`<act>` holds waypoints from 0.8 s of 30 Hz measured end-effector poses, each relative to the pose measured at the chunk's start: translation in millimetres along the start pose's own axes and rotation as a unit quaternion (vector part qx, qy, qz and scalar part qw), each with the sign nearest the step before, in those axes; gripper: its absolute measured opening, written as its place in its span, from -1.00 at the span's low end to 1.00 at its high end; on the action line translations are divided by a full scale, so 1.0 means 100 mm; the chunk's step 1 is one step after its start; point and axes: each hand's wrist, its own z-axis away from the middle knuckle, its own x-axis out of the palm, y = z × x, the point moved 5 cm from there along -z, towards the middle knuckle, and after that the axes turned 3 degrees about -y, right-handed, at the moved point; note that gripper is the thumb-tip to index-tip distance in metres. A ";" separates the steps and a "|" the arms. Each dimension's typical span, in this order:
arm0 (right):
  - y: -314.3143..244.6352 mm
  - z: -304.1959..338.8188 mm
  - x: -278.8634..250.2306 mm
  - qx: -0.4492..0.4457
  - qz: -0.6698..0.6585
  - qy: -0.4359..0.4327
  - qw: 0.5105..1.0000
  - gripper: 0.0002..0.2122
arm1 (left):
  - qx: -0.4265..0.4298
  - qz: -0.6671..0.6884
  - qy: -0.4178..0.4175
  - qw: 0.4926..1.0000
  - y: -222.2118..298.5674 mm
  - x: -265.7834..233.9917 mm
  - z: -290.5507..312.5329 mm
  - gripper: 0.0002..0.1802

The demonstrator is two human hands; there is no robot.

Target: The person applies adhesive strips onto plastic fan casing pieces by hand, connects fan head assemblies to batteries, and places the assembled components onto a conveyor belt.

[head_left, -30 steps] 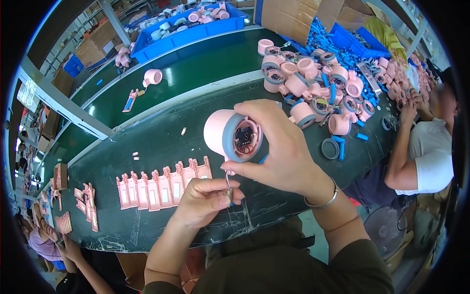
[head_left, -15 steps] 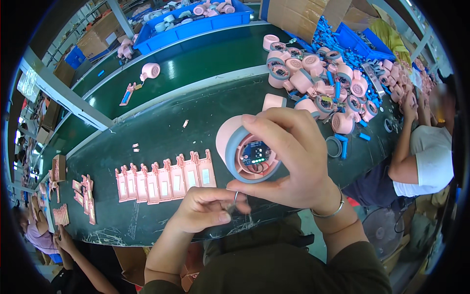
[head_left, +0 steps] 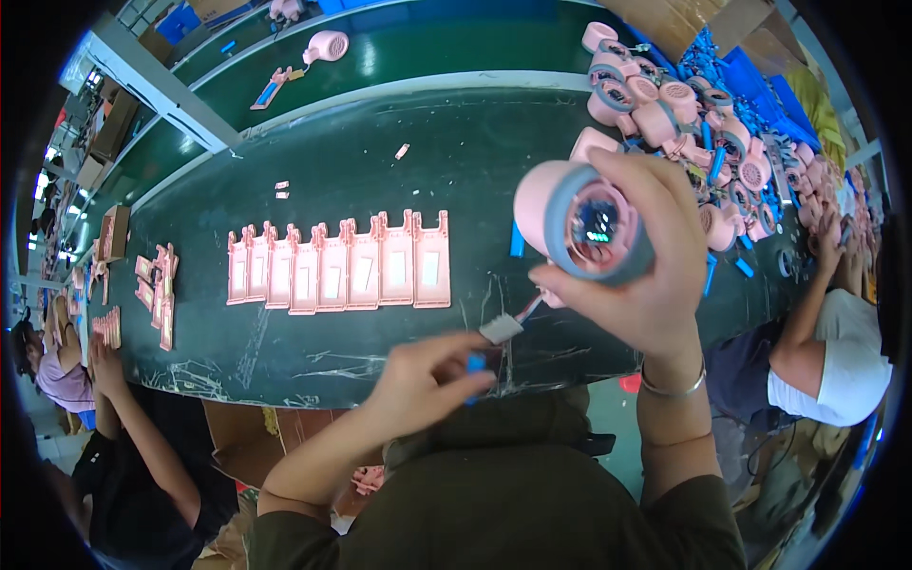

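My right hand [head_left: 655, 261] grips a pink handheld-fan head [head_left: 543, 214] with a grey ring. Its open round end faces up and shows a dark circuit board [head_left: 597, 228] with green lights inside. From the head's lower side a short wire runs to a pale flat piece [head_left: 502, 329] by my left index fingertip. My left hand [head_left: 427, 375] is closed, thumb against fingers, around a small blue cylinder [head_left: 475, 365] that looks like a battery. Most of it is hidden and somewhat blurred. Left of my hands lies a row of pink handle shells [head_left: 361, 271] with pale rectangles inside.
A heap of pink fan heads [head_left: 655, 123] and blue batteries lies at the far right. More pink parts [head_left: 161, 294] sit at left. Beyond a raised rail, a conveyor [head_left: 408, 47] carries a fan head [head_left: 328, 46]. Co-workers [head_left: 817, 351] sit on both sides.
The fan head has shifted to the right relative to the row of shells, and its opening has turned. The left hand has drawn away from it; the pale piece and blue cylinder now show.
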 end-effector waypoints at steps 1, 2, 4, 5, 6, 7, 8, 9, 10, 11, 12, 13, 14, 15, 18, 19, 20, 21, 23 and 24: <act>0.04 -0.02 0.07 0.005 -0.017 -0.004 1.000 -0.39 | -0.018 -0.015 0.046 0.999 -0.02 -0.11 -0.01 -0.71; 0.11 -0.05 0.16 0.005 0.009 -0.003 1.000 -0.41 | 0.001 -0.094 0.070 0.993 -0.01 -0.24 -0.06 -0.75; 0.30 -0.11 0.31 0.032 0.018 -0.009 0.999 -0.44 | 0.049 -0.263 0.147 0.952 0.11 -0.47 -0.26 -0.83; 0.39 -0.15 0.42 0.027 0.023 -0.007 0.999 -0.44 | 0.038 -0.256 0.161 0.953 0.06 -0.59 -0.36 -0.83; 0.47 -0.19 0.50 0.021 0.034 -0.005 0.999 -0.45 | 0.061 -0.295 0.150 0.942 0.12 -0.63 -0.45 -0.82; 0.53 -0.22 0.56 0.027 0.055 -0.014 0.998 -0.45 | 0.080 -0.330 0.157 0.928 0.13 -0.66 -0.55 -0.81; 0.56 -0.24 0.61 0.027 0.053 -0.014 0.998 -0.45 | 0.097 -0.363 0.165 0.912 0.13 -0.67 -0.60 -0.81; 0.59 -0.25 0.65 0.030 0.064 -0.030 0.997 -0.44 | 0.097 -0.364 0.165 0.912 0.13 -0.67 -0.64 -0.81; 0.62 -0.26 0.68 0.034 0.075 -0.045 0.996 -0.44 | 0.094 -0.389 0.153 0.904 0.13 -0.65 -0.68 -0.80; 0.63 -0.26 0.70 0.027 0.078 -0.045 0.996 -0.44 | 0.089 -0.413 0.139 0.896 0.10 -0.62 -0.71 -0.79; 0.65 -0.25 0.71 0.030 0.078 -0.046 0.995 -0.44 | 0.087 -0.412 0.136 0.897 0.08 -0.60 -0.74 -0.79; 0.66 -0.25 0.72 0.030 0.077 -0.056 0.995 -0.44 | 0.079 -0.433 0.128 0.889 0.04 -0.58 -0.77 -0.78; 0.67 -0.25 0.75 0.030 0.075 -0.066 0.995 -0.44 | 0.069 -0.453 0.120 0.881 0.00 -0.56 -0.80 -0.77; 0.69 -0.24 0.77 0.033 0.075 -0.067 0.994 -0.44 | 0.067 -0.481 0.121 0.866 -0.05 -0.55 -0.83 -0.78; 0.75 -0.22 0.85 0.019 0.079 -0.087 0.993 -0.46 | 0.105 -0.535 0.129 0.828 -0.06 -0.47 -0.83 -0.80; 0.77 -0.23 0.86 0.015 0.081 -0.093 0.992 -0.46 | 0.114 -0.546 0.128 0.820 -0.09 -0.46 -0.83 -0.82; 0.80 -0.24 0.86 0.012 0.087 -0.098 0.991 -0.47 | 0.118 -0.544 0.125 0.821 -0.08 -0.46 -0.85 -0.82; 0.84 -0.28 0.84 0.016 0.091 -0.098 0.991 -0.47 | 0.135 -0.537 0.132 0.822 -0.02 -0.47 -0.86 -0.82; 0.92 -0.45 0.77 0.033 0.036 -0.077 0.996 -0.50 | 0.133 -0.553 0.178 0.803 0.26 -0.55 -0.90 -0.83; 0.95 -0.61 0.75 0.040 0.018 -0.061 0.997 -0.53 | 0.185 -0.513 0.205 0.813 0.41 -0.71 -0.93 -0.83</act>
